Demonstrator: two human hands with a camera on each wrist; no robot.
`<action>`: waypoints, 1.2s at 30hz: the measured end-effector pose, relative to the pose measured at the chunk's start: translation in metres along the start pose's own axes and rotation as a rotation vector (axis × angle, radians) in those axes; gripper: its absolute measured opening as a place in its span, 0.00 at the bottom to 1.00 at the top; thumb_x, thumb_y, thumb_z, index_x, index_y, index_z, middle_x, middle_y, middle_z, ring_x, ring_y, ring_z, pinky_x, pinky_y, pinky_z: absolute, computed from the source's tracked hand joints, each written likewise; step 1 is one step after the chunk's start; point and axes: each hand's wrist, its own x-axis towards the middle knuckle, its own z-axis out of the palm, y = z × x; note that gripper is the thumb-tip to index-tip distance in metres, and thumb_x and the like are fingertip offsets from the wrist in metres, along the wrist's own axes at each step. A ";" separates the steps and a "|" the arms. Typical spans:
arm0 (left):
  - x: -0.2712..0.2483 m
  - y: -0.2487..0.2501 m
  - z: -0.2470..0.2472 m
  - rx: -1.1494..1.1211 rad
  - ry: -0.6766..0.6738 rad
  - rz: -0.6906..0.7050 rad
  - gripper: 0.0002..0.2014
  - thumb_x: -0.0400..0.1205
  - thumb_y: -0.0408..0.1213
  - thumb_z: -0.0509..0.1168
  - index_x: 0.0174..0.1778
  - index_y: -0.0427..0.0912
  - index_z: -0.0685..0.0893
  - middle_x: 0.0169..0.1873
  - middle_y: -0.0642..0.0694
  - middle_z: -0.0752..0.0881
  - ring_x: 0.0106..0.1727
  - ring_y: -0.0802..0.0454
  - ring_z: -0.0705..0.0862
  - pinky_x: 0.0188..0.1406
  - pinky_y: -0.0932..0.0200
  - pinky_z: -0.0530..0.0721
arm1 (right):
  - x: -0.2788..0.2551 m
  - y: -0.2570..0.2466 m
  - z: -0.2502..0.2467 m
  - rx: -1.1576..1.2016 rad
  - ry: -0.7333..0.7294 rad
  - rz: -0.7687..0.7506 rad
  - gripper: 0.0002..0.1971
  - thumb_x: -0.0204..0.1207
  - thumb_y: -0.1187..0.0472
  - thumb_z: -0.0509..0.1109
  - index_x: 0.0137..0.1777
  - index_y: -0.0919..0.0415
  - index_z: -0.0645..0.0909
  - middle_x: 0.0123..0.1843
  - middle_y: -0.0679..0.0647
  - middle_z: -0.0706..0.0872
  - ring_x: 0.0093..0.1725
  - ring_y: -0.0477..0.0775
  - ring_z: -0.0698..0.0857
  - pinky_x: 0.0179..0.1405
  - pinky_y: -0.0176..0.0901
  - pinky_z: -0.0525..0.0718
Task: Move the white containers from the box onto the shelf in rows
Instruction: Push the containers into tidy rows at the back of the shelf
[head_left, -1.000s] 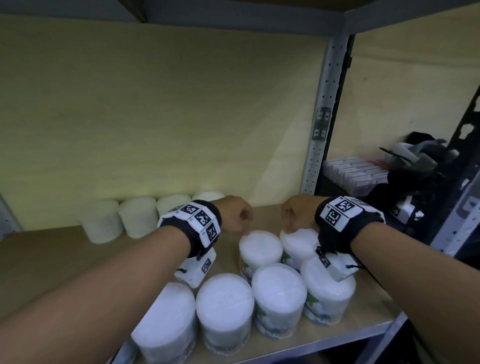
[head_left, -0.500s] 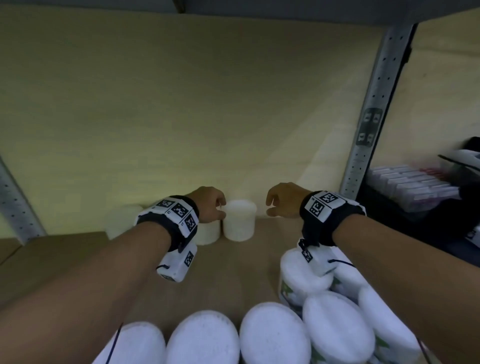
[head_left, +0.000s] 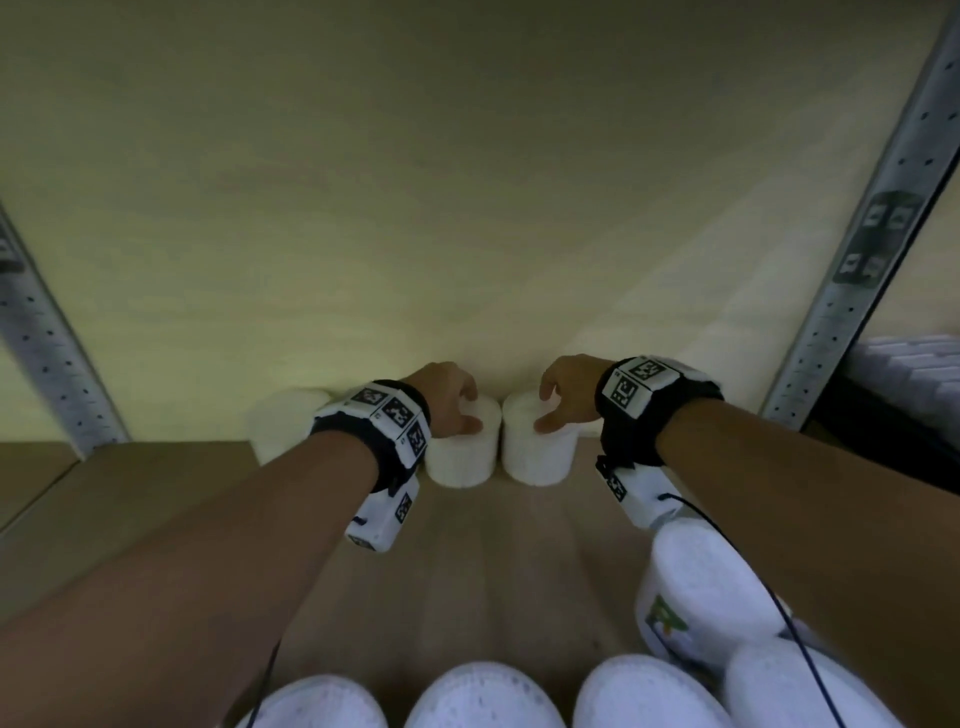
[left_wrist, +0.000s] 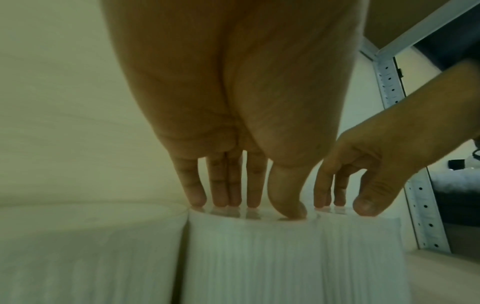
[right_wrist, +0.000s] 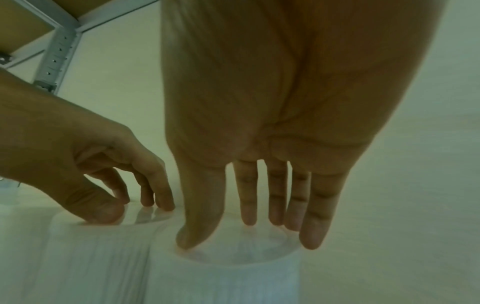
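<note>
Half a second ago my hands were still short of the back wall; now both have reached the far row. My left hand (head_left: 451, 402) rests fingertips-down on top of one white container (head_left: 462, 447), and my right hand (head_left: 563, 392) does the same on the container beside it (head_left: 540, 452). The two stand upright on the shelf (head_left: 493, 561), touching or nearly so, right against the wall. I judge this as settling the pair into the back row, with the nearer containers (head_left: 483, 696) at the front edge still to be lined up.

The head view shows only knuckles and thumbs on the lids. My left wrist view shows the fingers (left_wrist: 221, 191) extended, tips pressing the lid, not wrapped round the ribbed side, and another container (left_wrist: 91, 246) tight against the left. My right wrist view shows the same straight fingers (right_wrist: 275, 197) on the lid, nothing gripped.
</note>
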 end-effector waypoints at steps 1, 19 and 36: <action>0.000 -0.001 0.001 -0.006 0.004 0.007 0.27 0.80 0.47 0.67 0.72 0.38 0.76 0.71 0.41 0.76 0.69 0.44 0.77 0.64 0.57 0.75 | 0.002 -0.001 0.001 -0.017 0.000 0.003 0.31 0.74 0.44 0.73 0.71 0.63 0.77 0.71 0.58 0.79 0.68 0.60 0.80 0.65 0.47 0.78; 0.004 -0.010 0.007 -0.124 0.059 0.047 0.22 0.76 0.43 0.72 0.65 0.39 0.81 0.65 0.40 0.78 0.64 0.43 0.79 0.62 0.55 0.76 | 0.004 -0.003 0.007 -0.039 0.035 -0.001 0.29 0.75 0.49 0.73 0.71 0.64 0.75 0.72 0.59 0.77 0.70 0.60 0.78 0.66 0.48 0.77; 0.003 -0.010 0.010 -0.126 0.080 0.052 0.22 0.77 0.42 0.71 0.66 0.40 0.80 0.65 0.41 0.76 0.65 0.44 0.78 0.59 0.60 0.73 | 0.007 -0.004 0.007 0.034 0.066 0.026 0.27 0.77 0.46 0.70 0.70 0.63 0.77 0.72 0.60 0.77 0.70 0.61 0.78 0.70 0.50 0.78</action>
